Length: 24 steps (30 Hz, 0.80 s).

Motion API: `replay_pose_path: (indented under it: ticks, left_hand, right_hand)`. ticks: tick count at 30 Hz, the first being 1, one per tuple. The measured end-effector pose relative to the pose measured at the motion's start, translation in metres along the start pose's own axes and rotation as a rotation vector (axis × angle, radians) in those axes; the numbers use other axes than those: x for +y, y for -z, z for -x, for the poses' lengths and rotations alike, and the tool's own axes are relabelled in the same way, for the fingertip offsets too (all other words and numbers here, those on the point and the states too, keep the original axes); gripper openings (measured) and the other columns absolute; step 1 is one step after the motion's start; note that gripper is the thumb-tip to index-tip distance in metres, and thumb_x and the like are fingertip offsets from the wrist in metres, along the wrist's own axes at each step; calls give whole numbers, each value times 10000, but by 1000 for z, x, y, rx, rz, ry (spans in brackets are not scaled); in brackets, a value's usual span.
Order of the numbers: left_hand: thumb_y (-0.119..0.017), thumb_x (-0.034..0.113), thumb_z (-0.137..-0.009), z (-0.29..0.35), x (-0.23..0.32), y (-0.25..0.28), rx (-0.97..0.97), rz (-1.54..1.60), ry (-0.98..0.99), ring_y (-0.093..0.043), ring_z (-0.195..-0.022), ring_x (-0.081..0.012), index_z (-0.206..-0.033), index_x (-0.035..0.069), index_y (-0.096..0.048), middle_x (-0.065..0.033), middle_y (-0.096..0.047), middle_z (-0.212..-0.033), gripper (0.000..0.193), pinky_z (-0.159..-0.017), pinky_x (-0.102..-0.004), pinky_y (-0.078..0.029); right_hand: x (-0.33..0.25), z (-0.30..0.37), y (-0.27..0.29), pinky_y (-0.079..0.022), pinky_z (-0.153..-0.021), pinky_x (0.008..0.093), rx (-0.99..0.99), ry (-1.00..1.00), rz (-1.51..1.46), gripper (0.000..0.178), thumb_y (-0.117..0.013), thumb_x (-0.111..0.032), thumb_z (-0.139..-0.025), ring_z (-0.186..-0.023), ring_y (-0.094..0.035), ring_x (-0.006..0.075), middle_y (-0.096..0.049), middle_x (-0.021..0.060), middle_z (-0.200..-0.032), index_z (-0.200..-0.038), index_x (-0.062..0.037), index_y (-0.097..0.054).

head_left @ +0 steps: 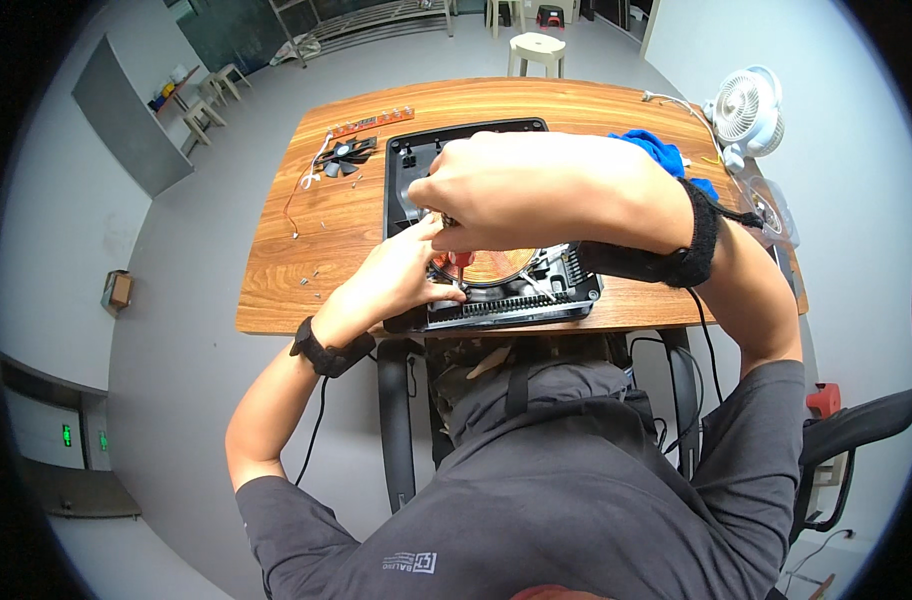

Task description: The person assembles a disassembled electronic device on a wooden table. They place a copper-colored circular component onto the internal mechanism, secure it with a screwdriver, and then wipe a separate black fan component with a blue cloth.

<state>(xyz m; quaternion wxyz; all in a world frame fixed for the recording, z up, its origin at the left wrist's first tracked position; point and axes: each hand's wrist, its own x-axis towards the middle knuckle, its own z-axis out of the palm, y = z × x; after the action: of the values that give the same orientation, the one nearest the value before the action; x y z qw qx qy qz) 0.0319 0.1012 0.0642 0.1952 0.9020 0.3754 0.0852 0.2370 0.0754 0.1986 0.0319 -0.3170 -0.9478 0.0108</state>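
Observation:
A black appliance housing (pixel 400 165) lies open on the wooden table, with a round copper coil (pixel 496 266) inside, as in an induction cooker. My right hand (pixel 506 190) is closed around a screwdriver. Its red handle (pixel 462 260) shows below the fist and points down at the near part of the housing, beside the coil. My left hand (pixel 401 272) rests over the left near side of the housing. Its thumb and forefinger are spread around the screwdriver, the thumb close to the lower end. The screwdriver's tip and any screw under it cannot be made out.
On the table (pixel 276 270) lie a small black cooling fan (pixel 348 157), a narrow orange circuit board (pixel 371 123) with wires, and several loose screws (pixel 311 281). A blue cloth (pixel 648 147) and a white desk fan (pixel 746 108) are at the right. A cable hangs from each wristband.

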Motion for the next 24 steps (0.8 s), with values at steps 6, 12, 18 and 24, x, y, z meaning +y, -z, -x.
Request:
replay_pose_path:
  ticks: [6, 12, 18, 24]
  left_hand:
    - [-905, 338, -712, 1, -1, 2, -63, -14, 17, -514, -1336, -363, -1334, 80, -624, -148, -535, -1452, 730, -1088, -439, -477]
    - [-895, 353, -726, 0, -7, -3, 27, -49, -95, -507, -1348, -348, -1290, 73, -656, -145, -557, -1427, 674, -1099, -435, -468]
    - [-894, 352, -737, 0, 5, 4, -85, -2, 60, -541, -1313, -349, -1302, 59, -641, -163, -562, -1409, 684, -1099, -434, -468]
    - [-907, 309, -717, 4, 7, 6, -20, 51, 55, -555, -1292, -358, -1309, 49, -631, -159, -592, -1366, 703, -1063, -448, -493]
  right_hand:
    - [-6, -1, 8, -581, -693, 453, -80, -46, 40, 360, -680, -306, -954, -777, -701, 382, -689, 195, -806, -1031, 45, -665]
    - [6, 6, 7, -554, -778, 457, -45, 81, -22, 314, -700, -195, -898, -905, -669, 390, -636, 204, -920, -1067, 56, -615]
    - [-1, -3, 2, -569, -662, 443, -73, 61, 0, 324, -707, -260, -918, -730, -692, 382, -680, 203, -767, -981, 55, -666]
    - [-13, -3, 11, -567, -660, 441, -78, -116, -55, 249, -639, -163, -830, -708, -695, 361, -691, 235, -766, -838, 76, -709]
